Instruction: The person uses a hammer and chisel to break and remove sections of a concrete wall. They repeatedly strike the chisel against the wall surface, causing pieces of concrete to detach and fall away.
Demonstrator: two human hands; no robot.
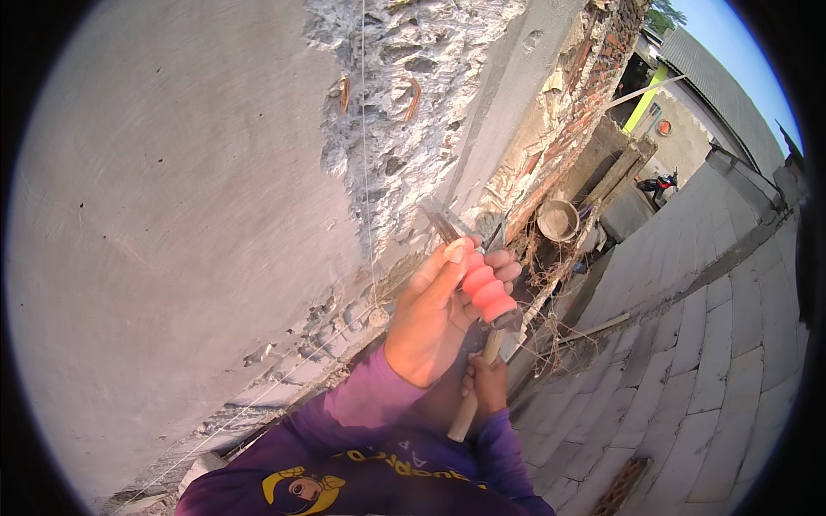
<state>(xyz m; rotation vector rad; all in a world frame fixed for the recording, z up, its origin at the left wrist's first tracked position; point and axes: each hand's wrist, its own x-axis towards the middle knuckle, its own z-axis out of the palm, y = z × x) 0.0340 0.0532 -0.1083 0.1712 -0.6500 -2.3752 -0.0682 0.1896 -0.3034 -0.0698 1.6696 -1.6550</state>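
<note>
My left hand (pixel 429 316) is wrapped around the ribbed pink grip (pixel 484 280) of a cold chisel. The chisel's steel blade (pixel 442 222) slants up and away, its tip at the lower edge of the rough chipped concrete (pixel 406 148). Lower down, my right hand (pixel 488 384) grasps the wooden handle (pixel 466 416) of a hammer. The dark hammer head (pixel 508 320) is at the rear end of the chisel; whether they touch cannot be made out. Two bent rusty rebar ends (pixel 412 100) stick out of the chipped patch.
A taut white string (pixel 366 161) runs down past the chipped concrete to a round disc (pixel 379 317). Smooth grey plaster (pixel 174 213) spreads on the left. Broken brickwork (pixel 574 122), dry roots (pixel 548 335) and a basin (pixel 558 220) lie beyond. A block wall (pixel 697 380) stands right.
</note>
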